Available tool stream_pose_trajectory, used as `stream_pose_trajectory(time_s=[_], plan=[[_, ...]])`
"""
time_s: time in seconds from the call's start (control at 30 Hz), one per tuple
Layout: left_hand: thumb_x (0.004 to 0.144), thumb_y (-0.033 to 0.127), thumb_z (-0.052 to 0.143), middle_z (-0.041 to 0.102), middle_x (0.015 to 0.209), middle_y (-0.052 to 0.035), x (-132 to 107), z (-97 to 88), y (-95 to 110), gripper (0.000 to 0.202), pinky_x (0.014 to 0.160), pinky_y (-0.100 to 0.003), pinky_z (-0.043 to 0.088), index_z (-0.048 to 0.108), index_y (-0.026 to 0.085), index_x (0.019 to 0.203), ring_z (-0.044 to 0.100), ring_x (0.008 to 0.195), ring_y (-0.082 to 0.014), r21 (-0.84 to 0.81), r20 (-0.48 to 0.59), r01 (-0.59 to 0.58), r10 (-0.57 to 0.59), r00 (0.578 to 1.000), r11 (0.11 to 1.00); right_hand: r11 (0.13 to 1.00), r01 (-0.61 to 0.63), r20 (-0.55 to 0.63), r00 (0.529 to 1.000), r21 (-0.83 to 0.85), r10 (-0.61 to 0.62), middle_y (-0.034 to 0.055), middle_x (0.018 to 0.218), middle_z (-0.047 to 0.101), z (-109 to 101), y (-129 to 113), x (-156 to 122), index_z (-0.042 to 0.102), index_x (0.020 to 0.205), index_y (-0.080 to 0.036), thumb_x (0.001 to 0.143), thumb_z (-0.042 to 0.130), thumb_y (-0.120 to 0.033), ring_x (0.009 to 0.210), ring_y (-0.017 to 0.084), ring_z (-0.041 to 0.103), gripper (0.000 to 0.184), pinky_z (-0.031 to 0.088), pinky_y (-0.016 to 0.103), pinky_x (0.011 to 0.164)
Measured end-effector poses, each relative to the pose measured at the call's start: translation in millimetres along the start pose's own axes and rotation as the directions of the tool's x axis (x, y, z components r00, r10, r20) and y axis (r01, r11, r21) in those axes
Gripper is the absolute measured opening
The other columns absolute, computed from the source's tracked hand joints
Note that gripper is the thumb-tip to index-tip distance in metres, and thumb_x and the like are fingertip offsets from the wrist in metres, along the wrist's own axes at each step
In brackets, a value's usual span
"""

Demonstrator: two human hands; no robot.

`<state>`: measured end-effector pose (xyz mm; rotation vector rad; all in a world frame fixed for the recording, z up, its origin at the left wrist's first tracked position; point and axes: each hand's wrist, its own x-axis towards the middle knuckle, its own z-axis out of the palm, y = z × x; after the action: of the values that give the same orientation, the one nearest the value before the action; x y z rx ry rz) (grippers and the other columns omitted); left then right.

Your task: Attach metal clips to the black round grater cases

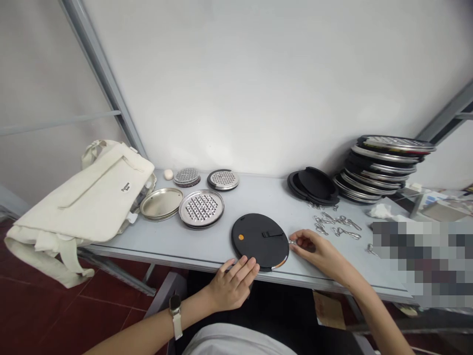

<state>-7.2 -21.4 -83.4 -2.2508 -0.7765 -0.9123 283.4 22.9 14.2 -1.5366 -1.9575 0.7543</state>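
Note:
A round black disc [259, 239] with an orange dot and a small black clip lies near the front edge of the grey table [155, 236]. My left hand [234, 281] rests at the disc's near rim with its fingers laid against it, holding it in place. My right hand [320, 251] lies just right of the disc, fingers pinched on a small metal clip [292, 242] at the disc's edge.
Several loose metal clips [334, 224] lie right of the disc. Behind them sit black lids [314, 186] and a tall stack of discs [384, 167]. Perforated metal plates [201, 208], a plain metal plate [161, 203] and a cream bag [81, 202] fill the left.

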Motion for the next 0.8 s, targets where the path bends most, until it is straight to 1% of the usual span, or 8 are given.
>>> stream_pose_trajectory(time_s=[0.13, 0.23, 0.4, 0.47, 0.6, 0.67, 0.8], plan=[[0.080, 0.022, 0.056, 0.030, 0.154, -0.0047, 1, -0.3, 0, 0.053, 0.110, -0.034, 0.030, 0.054, 0.015, 0.133, 0.036, 0.136, -0.0212, -0.009, -0.014, -0.002, 0.002, 1.000, 1.000, 0.999, 0.012, -0.036, 0.999, -0.035, -0.013, 0.0027, 0.073, 0.063, 7, -4, 5, 0.063, 0.082, -0.019, 0.079, 0.058, -0.033, 0.067, 0.017, 0.057, 0.016, 0.048, 0.030, 0.063], [0.080, 0.022, 0.056, 0.028, 0.155, -0.0045, 1, -0.1, 0, 0.053, 0.110, -0.034, 0.030, 0.054, 0.016, 0.133, 0.035, 0.137, -0.0212, -0.002, -0.011, 0.003, -0.003, 1.000, 1.000, 1.000, 0.009, -0.028, 1.000, -0.028, -0.010, 0.0024, 0.072, 0.063, 4, -7, 5, 0.061, 0.076, -0.019, 0.080, 0.057, -0.033, 0.067, 0.017, 0.057, 0.014, 0.048, 0.029, 0.063], [0.082, 0.024, 0.055, 0.027, 0.155, -0.0044, 0, 0.3, 0, 0.051, 0.112, -0.035, 0.027, 0.054, 0.018, 0.133, 0.031, 0.140, -0.0215, 0.017, 0.006, -0.008, 0.008, 1.000, 1.000, 1.000, 0.003, 0.037, 0.999, -0.030, -0.002, 0.0027, 0.077, 0.066, -2, -4, 2, 0.059, 0.080, -0.021, 0.086, 0.051, -0.033, 0.070, 0.018, 0.060, 0.016, 0.048, 0.029, 0.065], [0.082, 0.024, 0.054, 0.027, 0.155, -0.0051, -1, 0.4, 0, 0.051, 0.112, -0.035, 0.027, 0.054, 0.017, 0.133, 0.031, 0.140, -0.0213, 0.013, 0.000, -0.007, 0.007, 1.000, 1.000, 0.998, 0.036, 0.055, 0.998, -0.051, -0.033, 0.0018, 0.077, 0.065, -4, -2, 1, 0.056, 0.081, -0.022, 0.088, 0.050, -0.034, 0.072, 0.018, 0.060, 0.015, 0.048, 0.029, 0.066], [0.083, 0.025, 0.055, 0.026, 0.155, -0.0058, -2, 0.7, -1, 0.050, 0.112, -0.035, 0.027, 0.054, 0.017, 0.132, 0.031, 0.140, -0.0226, 0.022, 0.005, -0.015, 0.015, 1.000, 1.000, 0.989, 0.114, 0.050, 0.993, -0.095, -0.110, -0.0003, 0.074, 0.063, -9, -3, -1, 0.052, 0.084, -0.023, 0.092, 0.045, -0.034, 0.068, 0.017, 0.057, 0.015, 0.048, 0.029, 0.065], [0.082, 0.027, 0.056, 0.028, 0.155, -0.0049, -2, 0.9, -1, 0.050, 0.111, -0.035, 0.028, 0.055, 0.018, 0.131, 0.029, 0.141, -0.0241, 0.040, 0.019, -0.023, 0.022, 1.000, 0.999, 0.987, 0.119, 0.060, 0.992, -0.108, -0.113, 0.0004, 0.074, 0.064, -11, -7, -2, 0.056, 0.084, -0.024, 0.092, 0.046, -0.035, 0.068, 0.018, 0.057, 0.017, 0.048, 0.029, 0.064], [0.081, 0.027, 0.057, 0.031, 0.154, -0.0041, -3, 1.1, 0, 0.052, 0.111, -0.035, 0.029, 0.055, 0.018, 0.131, 0.028, 0.141, -0.0239, 0.041, 0.027, -0.018, 0.017, 0.999, 0.999, 0.987, 0.108, 0.100, 0.990, -0.115, -0.096, 0.0051, 0.085, 0.069, -15, -17, -3, 0.069, 0.086, -0.024, 0.091, 0.049, -0.040, 0.074, 0.020, 0.061, 0.026, 0.048, 0.031, 0.066]])
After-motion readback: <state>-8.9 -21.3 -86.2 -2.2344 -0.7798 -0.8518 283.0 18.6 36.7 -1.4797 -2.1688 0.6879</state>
